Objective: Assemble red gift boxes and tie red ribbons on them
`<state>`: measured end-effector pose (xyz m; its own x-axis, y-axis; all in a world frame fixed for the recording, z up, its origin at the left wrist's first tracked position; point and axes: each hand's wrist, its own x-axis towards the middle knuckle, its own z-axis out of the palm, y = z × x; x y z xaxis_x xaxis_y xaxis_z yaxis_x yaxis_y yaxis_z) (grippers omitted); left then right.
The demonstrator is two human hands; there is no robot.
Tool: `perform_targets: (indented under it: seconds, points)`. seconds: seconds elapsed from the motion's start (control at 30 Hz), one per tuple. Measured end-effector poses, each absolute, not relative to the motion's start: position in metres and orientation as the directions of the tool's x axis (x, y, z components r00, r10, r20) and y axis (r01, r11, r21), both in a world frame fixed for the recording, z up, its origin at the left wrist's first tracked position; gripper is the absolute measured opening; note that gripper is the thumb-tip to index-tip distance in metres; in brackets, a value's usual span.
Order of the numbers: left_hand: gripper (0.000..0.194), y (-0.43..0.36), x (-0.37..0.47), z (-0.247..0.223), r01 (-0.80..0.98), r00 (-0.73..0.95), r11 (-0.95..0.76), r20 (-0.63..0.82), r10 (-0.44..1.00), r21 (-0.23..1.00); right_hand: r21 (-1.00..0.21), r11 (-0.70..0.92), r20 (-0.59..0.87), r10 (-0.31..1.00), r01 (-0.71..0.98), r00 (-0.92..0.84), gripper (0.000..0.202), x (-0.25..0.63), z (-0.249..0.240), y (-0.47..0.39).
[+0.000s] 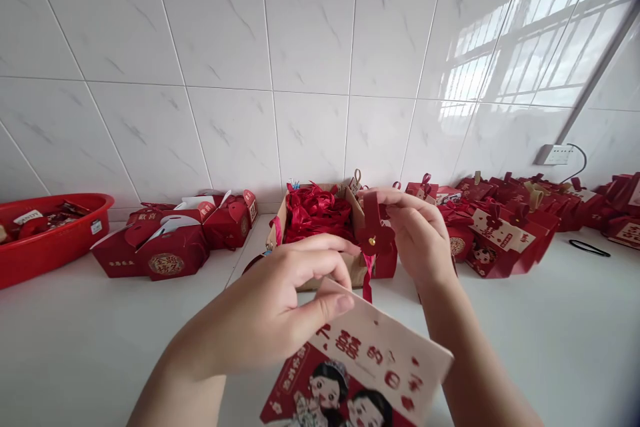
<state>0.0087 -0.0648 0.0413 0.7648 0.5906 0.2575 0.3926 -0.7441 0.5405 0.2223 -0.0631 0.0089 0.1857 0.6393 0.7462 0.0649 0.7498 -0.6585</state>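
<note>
The left hand (285,300) is gripping a printed carton gift box (367,363) between thumb and bent fingers; the box is tilting in front of the person, above the white countertop (75,347). Its depth is not showing, so whether it is folded flat cannot be told. The right hand (423,233) is pinching a dark red flower-ended strap (373,210) with a small gold bead (371,240). The strap is hanging just beyond the gift box, apart from it in this view. Whether the left fingertips are touching the strap cannot be told.

Status: strap and gift box are apparently not yet being joined. At the right, a cluster of upright gift boxes (500,240) is standing with loops on top; these are appearing complete. At the left, hexagonal gift boxes (177,260) are showing white flaps, and some are apparently awaiting closing. Supplies are remaining: red ribbons (320,210) are filling an open cardboard box (357,213) beyond the hands, and wrapped packets (60,217) are lying in a red plastic basin (45,250).
</note>
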Motion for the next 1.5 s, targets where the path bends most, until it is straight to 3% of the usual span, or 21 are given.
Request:
perform_targets:
  seconds: [0.1,0.27,0.43,0.63,0.77,0.87,1.13,1.33,1.5]
  points:
    - [0.015,-0.067,0.014,0.043,0.328,0.797,-0.739,0.247,0.551,0.588,-0.635,0.768,0.77,0.623,0.081,0.135,0.027,0.216,0.009,-0.068]
    - [0.015,-0.062,0.018,0.044,0.276,0.778,-0.725,0.296,0.554,0.631,-0.533,0.807,0.84,0.541,0.254,0.042,0.024,0.213,0.009,-0.074]
    - [0.015,-0.056,0.021,0.042,0.32,0.731,-0.695,0.298,0.613,0.644,-0.43,0.835,0.874,0.48,0.342,-0.073,0.022,0.212,0.013,-0.078]
    - [0.018,-0.054,0.015,0.034,0.319,0.688,-0.759,0.412,0.598,0.567,-0.432,0.658,0.853,0.521,0.616,0.043,0.026,0.215,0.021,-0.087]
    - [0.016,-0.057,0.011,0.034,0.335,0.68,-0.788,0.446,0.582,0.516,-0.622,0.603,0.683,0.73,0.499,-0.031,0.016,0.217,0.024,-0.095]
    - [0.014,-0.06,0.012,0.034,0.335,0.697,-0.817,0.46,0.55,0.469,-0.705,0.575,0.595,0.798,0.414,-0.094,0.019,0.215,0.024,-0.096]
    - [0.02,-0.067,0.014,0.038,0.312,0.765,-0.899,0.48,0.43,0.308,-0.699,0.69,0.656,0.723,0.186,-0.215,0.014,0.215,0.022,-0.094]
    - [0.017,-0.07,0.01,0.039,0.256,0.781,-0.919,0.496,0.38,0.3,-0.616,0.776,0.749,0.63,0.136,-0.203,0.023,0.217,0.02,-0.095]
    - [0.013,-0.071,0.01,0.038,0.195,0.726,-0.939,0.602,0.332,0.283,-0.546,0.831,0.811,0.556,0.109,-0.179,0.028,0.218,0.017,-0.094]
